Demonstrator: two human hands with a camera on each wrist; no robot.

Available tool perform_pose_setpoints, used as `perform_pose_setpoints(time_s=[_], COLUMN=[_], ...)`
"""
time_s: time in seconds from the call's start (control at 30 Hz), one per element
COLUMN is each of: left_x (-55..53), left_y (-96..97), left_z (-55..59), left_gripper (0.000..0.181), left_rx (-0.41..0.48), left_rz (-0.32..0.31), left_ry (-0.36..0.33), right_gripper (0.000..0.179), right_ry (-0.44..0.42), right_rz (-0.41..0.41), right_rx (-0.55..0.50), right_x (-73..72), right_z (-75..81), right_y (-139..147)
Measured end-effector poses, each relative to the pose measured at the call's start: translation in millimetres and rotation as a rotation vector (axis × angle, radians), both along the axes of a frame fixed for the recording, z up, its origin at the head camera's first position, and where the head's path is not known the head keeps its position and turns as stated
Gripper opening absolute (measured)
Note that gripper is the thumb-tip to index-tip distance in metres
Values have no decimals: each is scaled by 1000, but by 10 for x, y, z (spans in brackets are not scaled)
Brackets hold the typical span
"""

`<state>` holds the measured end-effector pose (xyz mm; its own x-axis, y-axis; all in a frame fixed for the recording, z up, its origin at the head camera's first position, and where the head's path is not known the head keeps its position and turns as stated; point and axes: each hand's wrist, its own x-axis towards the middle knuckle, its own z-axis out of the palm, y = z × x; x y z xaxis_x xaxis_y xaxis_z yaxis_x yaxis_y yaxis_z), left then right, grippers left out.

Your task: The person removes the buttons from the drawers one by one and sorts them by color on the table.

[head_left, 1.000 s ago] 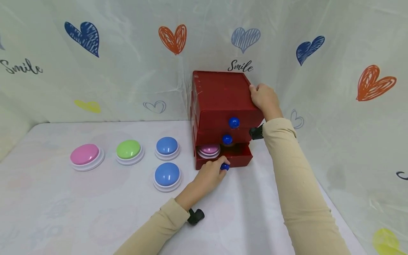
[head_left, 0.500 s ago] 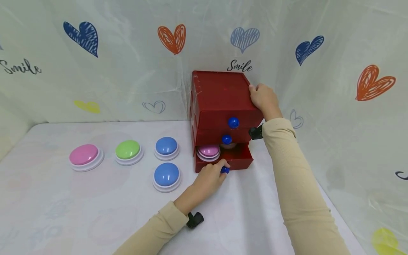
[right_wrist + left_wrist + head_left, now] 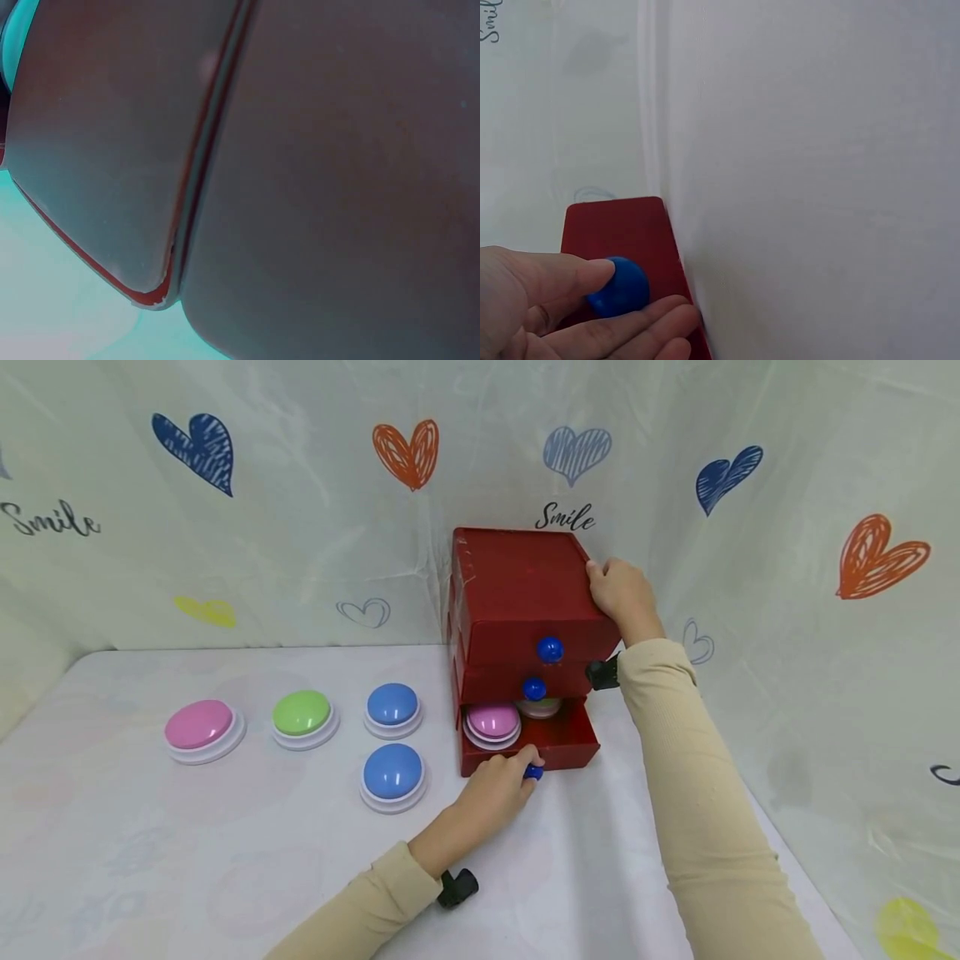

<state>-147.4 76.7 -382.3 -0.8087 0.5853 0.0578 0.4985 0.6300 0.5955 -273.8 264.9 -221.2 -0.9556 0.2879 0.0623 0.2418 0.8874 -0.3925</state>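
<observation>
A red drawer box with blue round knobs stands at the back, its bottom drawer pulled out. My left hand pinches that drawer's blue knob; in the left wrist view the thumb and fingers lie around the knob. Inside the drawer sit a pink push button at the left and, farther back, a green one partly hidden under the drawer above. My right hand holds the box's top right edge. The right wrist view shows the box's dark side panels, with no fingers visible.
Left of the box, on the white-covered table, stand a pink button, a green button and two blue buttons, one farther back and one nearer. A printed curtain hangs close behind.
The bottom drawer has slid farther out toward me with my left hand on its knob. More of the pink button shows, and the green one has come into view. My right hand stays put.
</observation>
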Motion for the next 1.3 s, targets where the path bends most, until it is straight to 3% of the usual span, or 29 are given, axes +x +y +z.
perform_pose_setpoints(time_s=[0.27,0.7,1.3], left_x=[61,134,341], left_y=[-5,-24,-27], left_z=[13,40,115], left_gripper=[26,23,25], left_rx=[-43,-76,-152], left_rz=[-22,-47,-110], left_ry=[72,119,81], right_gripper=[50,50,51], right_ry=[-3,-7,-20], right_rz=[-5,-9,-7], right_rx=[-3,-5,-7], right_x=[0,3,-10], right_z=[1,10,6], right_y=[-10,-27,-4])
